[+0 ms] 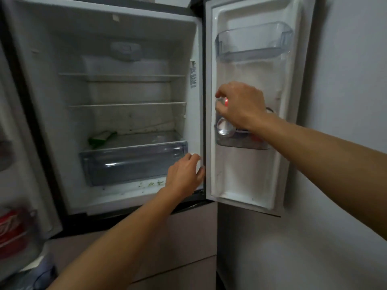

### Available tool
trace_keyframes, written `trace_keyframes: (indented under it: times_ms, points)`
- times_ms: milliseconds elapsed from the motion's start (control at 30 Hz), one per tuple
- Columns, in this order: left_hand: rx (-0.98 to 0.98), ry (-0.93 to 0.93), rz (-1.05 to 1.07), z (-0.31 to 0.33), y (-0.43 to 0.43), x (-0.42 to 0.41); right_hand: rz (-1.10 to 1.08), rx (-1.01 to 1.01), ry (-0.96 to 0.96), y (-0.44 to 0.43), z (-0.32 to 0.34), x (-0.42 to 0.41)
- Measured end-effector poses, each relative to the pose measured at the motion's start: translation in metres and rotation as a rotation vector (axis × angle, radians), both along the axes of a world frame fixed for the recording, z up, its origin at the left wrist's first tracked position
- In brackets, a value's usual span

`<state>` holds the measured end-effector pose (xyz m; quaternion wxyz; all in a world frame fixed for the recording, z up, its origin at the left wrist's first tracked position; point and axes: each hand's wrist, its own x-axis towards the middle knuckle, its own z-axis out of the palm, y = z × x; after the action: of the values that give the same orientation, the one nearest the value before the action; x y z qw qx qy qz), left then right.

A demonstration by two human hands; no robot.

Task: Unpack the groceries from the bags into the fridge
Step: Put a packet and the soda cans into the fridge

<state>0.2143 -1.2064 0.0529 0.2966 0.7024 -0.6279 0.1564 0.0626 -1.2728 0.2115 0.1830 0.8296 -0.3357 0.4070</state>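
The right hand [240, 105] gripped a can [223, 102] just above the door bin [243, 145], over the other can [225, 127] standing in it. Best lowered upright beside that one, not onto it. The left hand [184, 174], loosely spread, hovered below-left of the bin.

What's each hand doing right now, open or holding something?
Left hand: open, holding nothing, near the front edge of the fridge.
Right hand: gripping a can over the lower door shelf.
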Motion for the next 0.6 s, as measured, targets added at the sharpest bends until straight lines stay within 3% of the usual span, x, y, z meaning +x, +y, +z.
trace_keyframes:
  times_ms: [333,600]
  points:
    - [0.372,0.046,0.536,-0.11,0.246,0.033,0.458,0.318,0.331,0.136,-0.163,0.098]
    - [0.429,0.164,0.952,-0.155,0.493,0.038,0.795,0.294,0.591,0.338,-0.25,0.167]
